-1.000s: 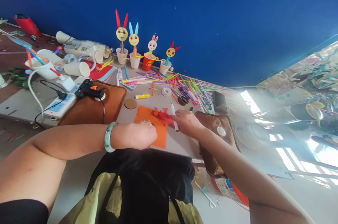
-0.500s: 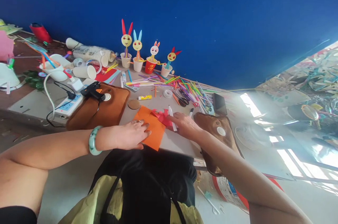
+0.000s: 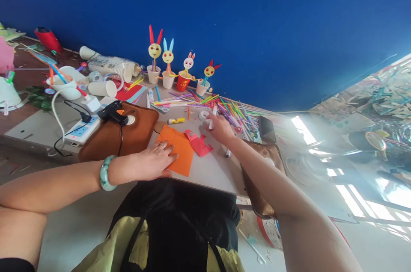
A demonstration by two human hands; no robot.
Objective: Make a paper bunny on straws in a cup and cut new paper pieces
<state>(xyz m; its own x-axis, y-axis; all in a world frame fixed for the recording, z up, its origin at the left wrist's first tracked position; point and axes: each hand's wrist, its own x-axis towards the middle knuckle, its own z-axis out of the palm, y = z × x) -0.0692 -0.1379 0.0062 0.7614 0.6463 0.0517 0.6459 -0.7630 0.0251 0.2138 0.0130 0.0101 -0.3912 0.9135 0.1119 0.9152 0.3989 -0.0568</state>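
Note:
My left hand (image 3: 156, 161) lies with its fingers spread on a sheet of orange paper (image 3: 183, 156) near the table's front edge. A cut piece of red paper (image 3: 203, 147) with notched edges rests at the sheet's right side. My right hand (image 3: 222, 130) grips a white marker (image 3: 212, 119), held upright above the table beyond the red paper. Just below that hand lies a dark-and-white pen-like piece (image 3: 228, 152), partly in shadow. A roll of clear tape (image 3: 203, 116) sits beside the marker, and a yellow glue stick (image 3: 176, 121) is behind the orange sheet.
Rabbit-faced figures in paper cups (image 3: 168, 79) stand along the blue wall. Coloured pipe cleaners (image 3: 221, 107) are heaped before them. A black glue gun (image 3: 113, 111) and power strip (image 3: 84, 130) are at left, on and beside a brown pad (image 3: 141, 122). A phone (image 3: 267, 129) lies at right.
My right hand has moved away from me with the marker, leaving the red paper uncovered. My left hand and the orange paper have shifted slightly left.

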